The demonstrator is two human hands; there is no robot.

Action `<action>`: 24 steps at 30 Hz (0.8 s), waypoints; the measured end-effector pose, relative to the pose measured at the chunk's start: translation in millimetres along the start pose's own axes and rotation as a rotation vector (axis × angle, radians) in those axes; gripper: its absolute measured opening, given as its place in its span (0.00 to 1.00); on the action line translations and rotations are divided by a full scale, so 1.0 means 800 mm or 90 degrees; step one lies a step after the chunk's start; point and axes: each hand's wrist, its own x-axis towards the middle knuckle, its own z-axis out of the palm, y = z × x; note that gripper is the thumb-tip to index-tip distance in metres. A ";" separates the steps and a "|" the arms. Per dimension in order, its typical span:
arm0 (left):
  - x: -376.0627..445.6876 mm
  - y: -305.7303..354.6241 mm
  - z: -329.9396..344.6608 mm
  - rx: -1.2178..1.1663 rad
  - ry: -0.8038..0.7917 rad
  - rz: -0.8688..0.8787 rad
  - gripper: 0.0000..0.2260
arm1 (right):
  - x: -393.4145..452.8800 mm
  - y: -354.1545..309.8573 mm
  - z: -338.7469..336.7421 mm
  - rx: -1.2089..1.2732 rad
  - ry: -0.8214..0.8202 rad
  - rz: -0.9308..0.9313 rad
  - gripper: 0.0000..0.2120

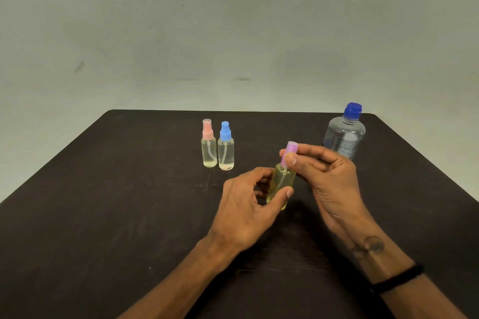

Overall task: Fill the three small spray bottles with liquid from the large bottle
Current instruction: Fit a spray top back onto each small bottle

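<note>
My left hand (247, 204) grips the body of a small clear spray bottle (282, 181) held tilted above the table, with pale liquid inside. My right hand (321, 176) pinches its purple spray cap (290, 150) between thumb and fingers. Two more small spray bottles stand upright side by side farther back: one with a pink cap (209, 146) and one with a blue cap (226, 147), both holding liquid. The large clear bottle (344, 134) with a blue cap stands at the back right, behind my right hand.
Everything sits on a dark brown table (103, 202) whose far edge meets a plain grey wall (233, 33). A black band circles my right wrist (396, 280).
</note>
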 end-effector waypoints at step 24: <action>-0.003 -0.011 0.002 0.102 0.010 0.009 0.19 | -0.004 0.011 0.004 -0.128 0.049 -0.100 0.18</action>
